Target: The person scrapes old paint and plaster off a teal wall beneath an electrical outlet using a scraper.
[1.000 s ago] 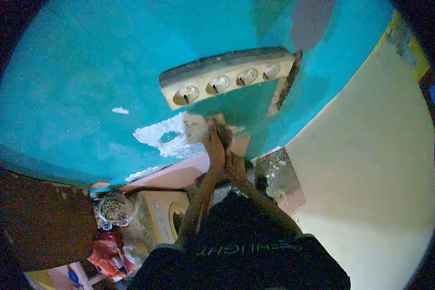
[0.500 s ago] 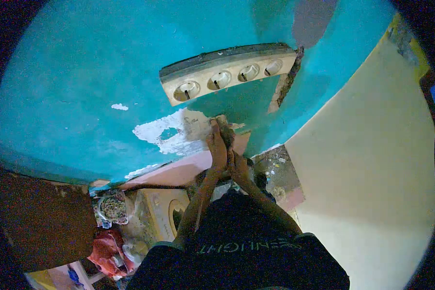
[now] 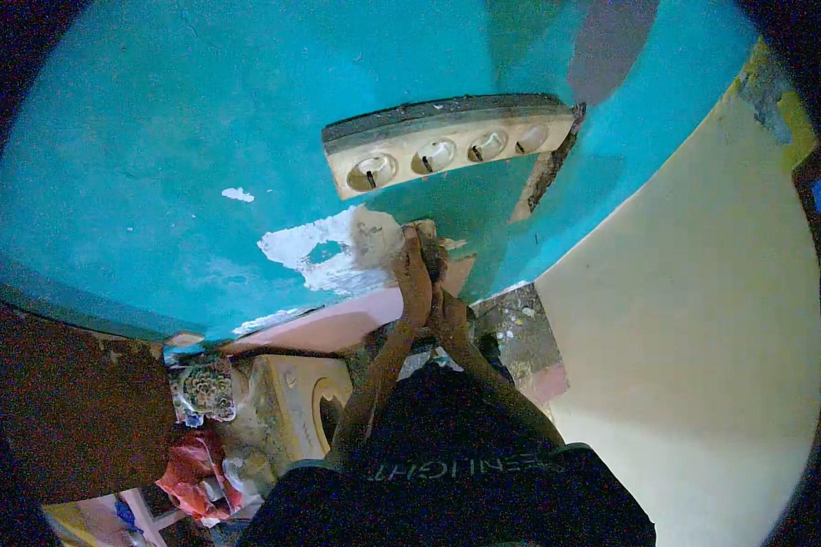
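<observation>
Okay, left hand [image 3: 414, 287] up front, fingers closed along a small tan-and-dark piece [image 3: 426, 236]; how tightly, cannot tell. Right hand [image 3: 451, 314] sits just below it, the two hands together at the wrists; its fingers are mostly hidden, so cannot tell how far closed they are or whether they have hold of the piece too. Piece is up at the teal wall [image 3: 201, 118], its upper end by the right edge of a bare white-and-beige patch [image 3: 337, 264]; contact with the wall unclear, exact type of object too small and dark to tell. Above the hands, cream socket strip [image 3: 452, 155], four round sockets in a row, dark upper edge. Rough groove [image 3: 549, 173] runs down from its right end. Pink band [image 3: 337, 324] along the wall's foot, below the patch. Lower left: cream box [image 3: 292, 401] with a round opening, patterned item [image 3: 212, 387], red bag [image 3: 194, 474], brown surface [image 3: 73, 410]. Right side: big pale panel [image 3: 684, 319]. Dark shirt [image 3: 438, 492] at bottom, lettering across it.
</observation>
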A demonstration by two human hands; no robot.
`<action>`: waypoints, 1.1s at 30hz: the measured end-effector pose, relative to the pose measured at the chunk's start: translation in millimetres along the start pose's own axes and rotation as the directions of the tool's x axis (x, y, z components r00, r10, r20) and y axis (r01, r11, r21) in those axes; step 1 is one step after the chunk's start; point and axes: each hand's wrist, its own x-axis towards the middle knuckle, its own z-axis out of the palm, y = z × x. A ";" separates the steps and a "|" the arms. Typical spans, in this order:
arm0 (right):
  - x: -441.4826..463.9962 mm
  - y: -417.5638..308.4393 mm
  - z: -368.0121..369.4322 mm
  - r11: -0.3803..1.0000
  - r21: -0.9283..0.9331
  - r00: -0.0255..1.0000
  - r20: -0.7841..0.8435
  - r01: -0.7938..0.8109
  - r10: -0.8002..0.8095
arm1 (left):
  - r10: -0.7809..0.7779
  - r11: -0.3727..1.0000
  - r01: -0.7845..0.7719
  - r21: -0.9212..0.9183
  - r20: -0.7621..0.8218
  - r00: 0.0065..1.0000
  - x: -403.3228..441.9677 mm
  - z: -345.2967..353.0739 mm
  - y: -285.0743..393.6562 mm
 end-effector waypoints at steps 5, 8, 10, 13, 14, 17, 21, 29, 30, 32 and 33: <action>-10.1 -7.0 -5.0 0.991 -0.012 0.991 -0.003 0.136 -0.136 | -0.093 0.995 0.095 -0.037 0.047 0.995 -0.2 -3.9 -3.7; -1.5 16.8 -2.6 0.979 -0.071 0.982 -0.013 0.189 -0.190 | 0.024 0.998 -0.022 -0.065 0.032 0.999 0.3 -4.5 -13.5; -5.1 10.5 -7.8 0.982 -0.131 0.991 0.021 0.134 -0.132 | -0.011 0.999 0.010 -0.032 -0.025 1.000 -2.8 -1.8 -11.3; 1.4 14.1 -1.9 0.966 -0.205 0.988 0.020 0.155 -0.154 | -0.017 0.999 0.018 -0.038 0.017 1.000 -2.7 0.0 -0.1; 1.6 20.0 -0.3 0.948 -0.232 0.974 0.000 0.220 -0.226 | -0.023 0.999 0.024 -0.039 0.016 1.000 -3.5 1.2 -0.4; 2.6 25.5 0.4 0.964 -0.247 0.994 0.003 0.103 -0.106 | 0.101 0.995 -0.102 -0.014 -0.027 0.995 -3.0 -0.3 -10.2; 7.2 57.0 3.9 0.564 -0.584 0.642 -0.091 0.585 -0.761 | 0.035 0.999 -0.035 -0.022 -0.002 0.999 1.2 -2.2 -5.3; 4.6 55.2 9.9 0.992 -0.123 0.999 -0.024 -0.033 0.030 | 0.030 0.998 -0.035 0.061 0.090 0.995 -15.5 -3.3 19.2; 5.4 51.1 9.5 0.992 -0.124 1.000 -0.021 -0.023 0.020 | -0.007 0.997 0.002 0.076 0.063 0.998 -20.7 0.0 29.3; 1.9 34.3 6.4 0.888 -0.167 0.891 -0.086 0.429 -0.447 | -0.040 0.995 0.036 0.092 0.038 0.998 -13.0 3.0 30.6; -5.5 25.3 5.2 0.894 -0.167 0.898 -0.085 0.415 -0.433 | -0.014 0.998 0.011 0.064 0.034 0.999 -6.4 -0.2 17.7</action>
